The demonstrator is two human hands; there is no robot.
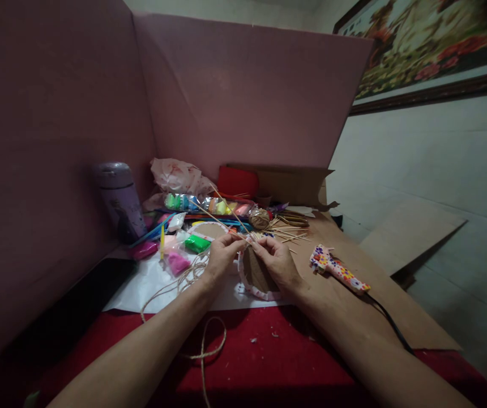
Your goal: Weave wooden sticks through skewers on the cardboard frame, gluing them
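Note:
My left hand (pixel 223 259) is closed in a pinch, and my right hand (pixel 281 265) pinches close beside it, fingertips almost meeting. Two thin wooden sticks (pixel 231 211) slant up and leftward from between the fingertips; what else the fingers grip is hidden. Directly below the hands is a rounded cardboard piece (pixel 257 273) with a white wrapped edge, partly covered by my right hand. Beige twine (pixel 187 277) lies in loose loops by my left wrist and trails over the red cloth (pixel 260 362).
Bags of coloured clay (pixel 196 243) and a purple bottle (pixel 120 201) stand left. Behind are a clay pack (pixel 222 205), a twine ball (pixel 259 217) and scattered sticks (pixel 288 232). A flower-patterned glue gun (pixel 339 269) with a black cord lies right on cardboard (pixel 396 323).

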